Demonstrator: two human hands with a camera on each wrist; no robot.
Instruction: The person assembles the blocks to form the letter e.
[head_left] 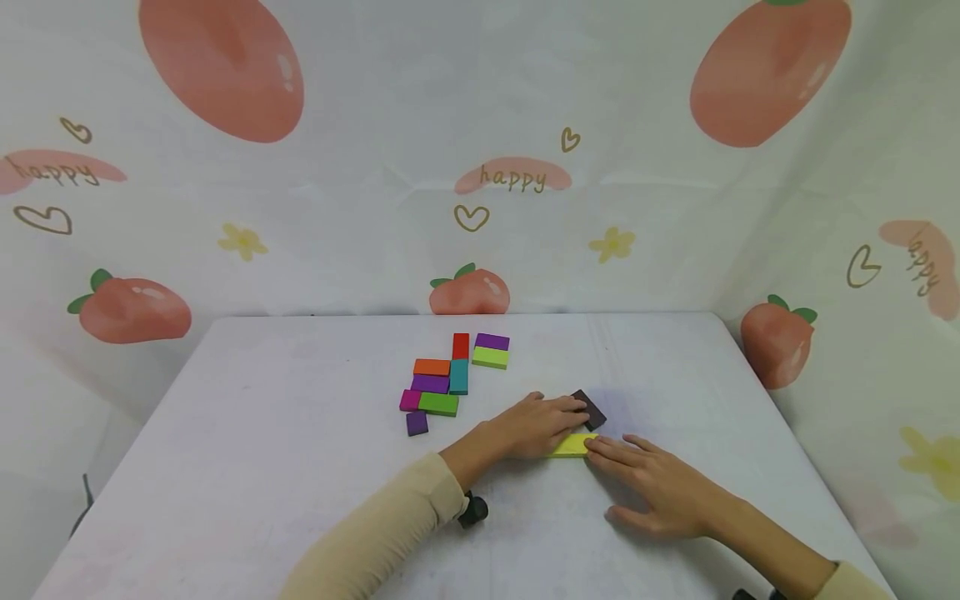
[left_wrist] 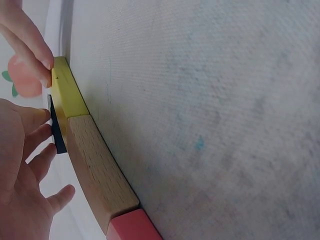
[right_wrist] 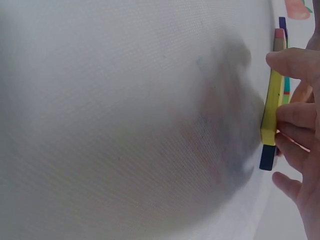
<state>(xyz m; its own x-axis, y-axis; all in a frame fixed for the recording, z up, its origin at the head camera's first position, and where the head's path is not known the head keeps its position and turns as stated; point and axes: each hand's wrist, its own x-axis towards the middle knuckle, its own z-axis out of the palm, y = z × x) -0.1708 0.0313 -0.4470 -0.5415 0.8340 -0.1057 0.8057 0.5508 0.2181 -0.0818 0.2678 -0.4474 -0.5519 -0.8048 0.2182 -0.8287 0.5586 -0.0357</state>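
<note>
A flat yellow block (head_left: pixel 572 445) lies on the table between my hands. My right hand (head_left: pixel 660 483) has its fingers extended, their tips at the block's right end, with the thumb spread apart. Over the block's left part reaches my left hand (head_left: pixel 528 425), its fingertips at the edge of a dark, slanted block (head_left: pixel 591 410). In the left wrist view, a natural wood block (left_wrist: pixel 100 167) continues the line from the yellow one, followed by a pinkish-red block (left_wrist: pixel 132 226). The left hand hides both of these in the head view.
Left of my hands stands a loose group of coloured blocks: orange (head_left: pixel 432 367), teal (head_left: pixel 459 377), red (head_left: pixel 461 346), green (head_left: pixel 438 404) and several purple or magenta ones. A lime block (head_left: pixel 490 357) lies against a purple block (head_left: pixel 492 342) behind. A printed cloth backdrop (head_left: pixel 360 233) surrounds the white table (head_left: pixel 262 433).
</note>
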